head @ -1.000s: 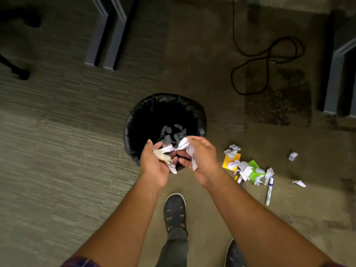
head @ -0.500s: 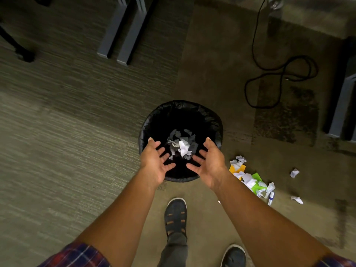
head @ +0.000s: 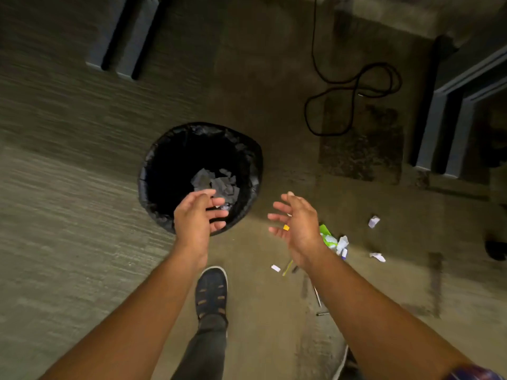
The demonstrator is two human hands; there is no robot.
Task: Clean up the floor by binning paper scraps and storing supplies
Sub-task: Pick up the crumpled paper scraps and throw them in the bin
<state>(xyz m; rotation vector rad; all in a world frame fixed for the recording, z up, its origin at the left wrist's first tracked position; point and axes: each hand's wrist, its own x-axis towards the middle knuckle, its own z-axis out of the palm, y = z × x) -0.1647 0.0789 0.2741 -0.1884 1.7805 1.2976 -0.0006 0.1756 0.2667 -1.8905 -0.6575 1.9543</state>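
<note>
Top left, two grey furniture legs (head: 118, 39) stand on the carpet (head: 55, 229), well apart from the bin (head: 153, 171). The left hand (head: 196, 219) hangs over the bin's near rim, fingers loosely spread and holding nothing. It covers part of the rim and the edge of what lies inside. Below it a dark shoe (head: 211, 289) points toward the bin.

The right hand (head: 299, 226) is empty too, fingers splayed and palm turned leftward, over the floor between the bin and the litter pile. It hides the pile's left part, and only an orange bit (head: 286, 227) shows between its fingers. Beneath the wrist lie a small white scrap (head: 275, 267) and a thin yellow stick (head: 287, 267), too blurred to identify. Just right of the hand, a green paper (head: 325, 231) touches some crumpled white scraps (head: 341, 242). Farther right, two loose scraps (head: 373, 221) lie apart from the pile. A black cable (head: 354, 100) coils at upper right, near more grey legs (head: 444, 127) at the edge.

The bin is round and lined with a black bag (head: 247, 149). Grey-looking paper pieces (head: 216, 185) rest at its bottom, toward the near right side
</note>
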